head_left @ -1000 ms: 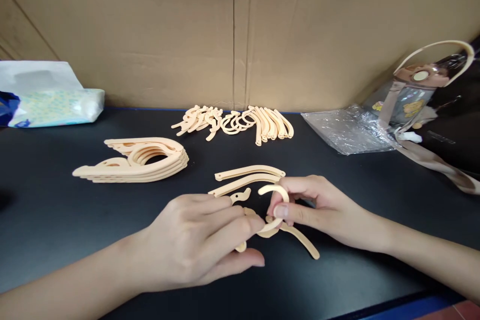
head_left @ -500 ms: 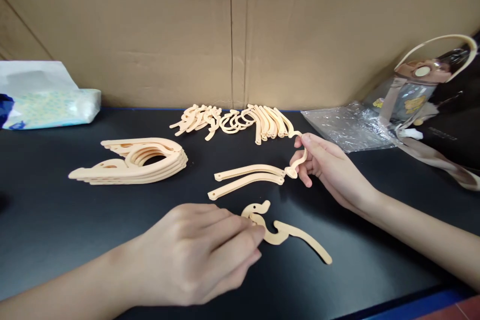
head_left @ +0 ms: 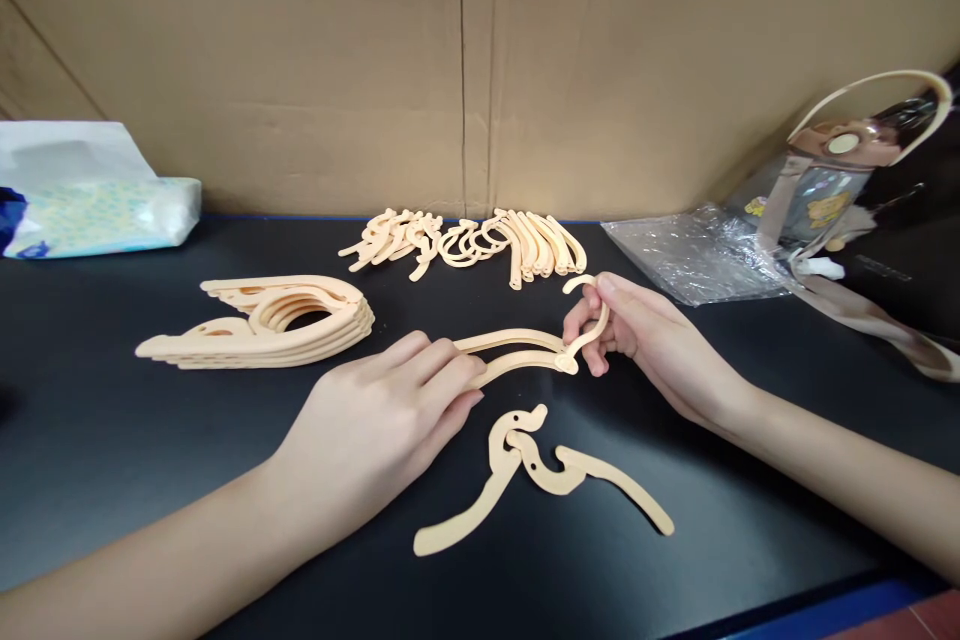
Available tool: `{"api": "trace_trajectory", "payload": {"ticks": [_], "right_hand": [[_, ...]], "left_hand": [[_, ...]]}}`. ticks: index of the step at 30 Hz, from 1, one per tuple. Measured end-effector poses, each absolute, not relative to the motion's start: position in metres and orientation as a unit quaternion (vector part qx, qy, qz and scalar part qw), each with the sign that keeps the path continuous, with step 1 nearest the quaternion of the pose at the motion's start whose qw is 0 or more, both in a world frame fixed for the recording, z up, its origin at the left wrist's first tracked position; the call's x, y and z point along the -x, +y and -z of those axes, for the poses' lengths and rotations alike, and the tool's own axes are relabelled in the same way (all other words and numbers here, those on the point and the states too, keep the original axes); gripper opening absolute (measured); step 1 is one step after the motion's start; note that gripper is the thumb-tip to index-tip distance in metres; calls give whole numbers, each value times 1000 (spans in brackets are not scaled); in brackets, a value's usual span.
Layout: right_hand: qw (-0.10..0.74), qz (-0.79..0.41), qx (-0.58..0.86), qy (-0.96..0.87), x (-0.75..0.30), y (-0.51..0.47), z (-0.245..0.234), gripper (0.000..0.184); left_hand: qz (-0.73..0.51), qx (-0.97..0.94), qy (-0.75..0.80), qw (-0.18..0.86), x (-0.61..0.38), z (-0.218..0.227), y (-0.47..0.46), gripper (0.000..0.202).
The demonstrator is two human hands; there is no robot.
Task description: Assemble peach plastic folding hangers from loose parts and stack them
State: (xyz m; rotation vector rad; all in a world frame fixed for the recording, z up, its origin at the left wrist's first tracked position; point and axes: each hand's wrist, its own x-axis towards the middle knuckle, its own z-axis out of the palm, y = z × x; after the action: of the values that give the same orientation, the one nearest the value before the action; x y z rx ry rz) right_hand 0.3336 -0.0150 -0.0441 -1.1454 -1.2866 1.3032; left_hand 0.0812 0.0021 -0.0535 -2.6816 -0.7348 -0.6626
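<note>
My right hand (head_left: 645,335) pinches a peach curved hook piece (head_left: 592,320), its lower end meeting the right tips of two long thin peach arms (head_left: 517,348) on the black table. Fingers of my left hand (head_left: 382,425) rest on the left part of those arms, pressed together. In front of both hands lie two joined flat peach hanger pieces (head_left: 540,470), untouched.
A stack of assembled peach hangers (head_left: 270,320) sits at the left. A row of loose peach parts (head_left: 465,242) lies by the cardboard wall. A tissue pack (head_left: 97,210) is far left; a clear plastic bag (head_left: 690,255) and a bottle with strap (head_left: 840,180) are right.
My left hand let go of the joined flat pieces and moved up onto the two long arms. My right hand brought the hook piece down to the arms' right tips.
</note>
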Motion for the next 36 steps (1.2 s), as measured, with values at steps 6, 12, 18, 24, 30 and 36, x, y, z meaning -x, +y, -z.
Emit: {"api": "trace_trajectory", "payload": {"ticks": [6, 12, 18, 24, 30, 36], "right_hand": [[469, -557, 454, -513, -335, -14, 46, 30], [463, -565, 454, -511, -335, -15, 44, 34], [414, -549, 474, -550, -329, -20, 39, 51], [405, -581, 456, -539, -326, -21, 39, 65], [400, -590, 439, -547, -325, -21, 40, 61], [434, -562, 448, -544, -326, -21, 40, 60]], "left_hand": [[225, 927, -259, 153, -83, 53, -1, 21], [229, 924, -279, 127, -78, 60, 2, 26], [232, 928, -269, 116, -81, 60, 1, 40], [233, 935, -245, 107, -81, 59, -1, 41], [250, 943, -211, 66, -79, 62, -2, 25], [247, 942, -221, 48, -81, 61, -1, 22]]}}
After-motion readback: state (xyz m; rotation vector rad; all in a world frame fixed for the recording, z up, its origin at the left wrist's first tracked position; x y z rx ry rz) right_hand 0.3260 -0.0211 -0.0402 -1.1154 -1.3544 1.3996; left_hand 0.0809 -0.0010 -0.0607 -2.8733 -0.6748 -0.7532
